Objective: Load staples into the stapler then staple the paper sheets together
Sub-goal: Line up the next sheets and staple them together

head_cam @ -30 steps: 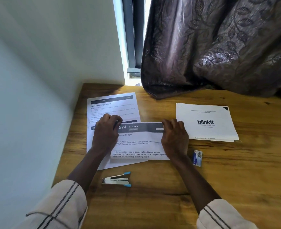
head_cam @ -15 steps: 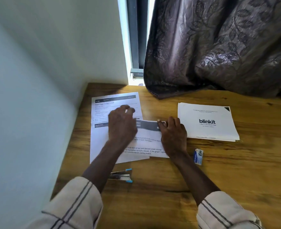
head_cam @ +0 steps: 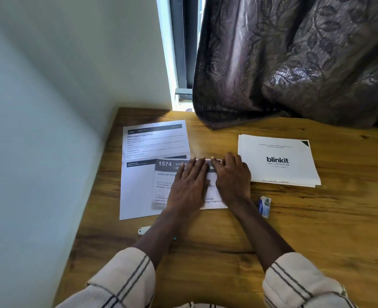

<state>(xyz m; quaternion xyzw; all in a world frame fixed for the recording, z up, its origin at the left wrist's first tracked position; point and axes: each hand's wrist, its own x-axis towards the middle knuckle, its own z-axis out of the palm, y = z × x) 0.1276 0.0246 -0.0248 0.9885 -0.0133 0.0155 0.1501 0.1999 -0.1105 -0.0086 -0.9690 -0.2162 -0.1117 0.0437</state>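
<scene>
A folded printed sheet headed "1574" (head_cam: 165, 172) lies on the wooden table, overlapping a larger printed sheet (head_cam: 139, 174) to its left. My left hand (head_cam: 188, 185) lies flat on the folded sheet with straight fingers pressing its top fold. My right hand (head_cam: 231, 176) presses beside it, fingertips at the same top edge. The stapler (head_cam: 144, 230) lies near the front left, mostly hidden under my left forearm. A small blue staple box (head_cam: 264, 206) sits just right of my right wrist.
A white "blinkit" paper stack (head_cam: 279, 161) lies at the right. A dark patterned curtain (head_cam: 294, 63) hangs over the table's back edge. A pale wall (head_cam: 39, 130) borders the table on the left. Bare wood (head_cam: 317, 230) spreads at the front right.
My left hand slid right along the folded sheet's top edge until it met my right hand. The right hand stayed at the fold. The view shifted slightly.
</scene>
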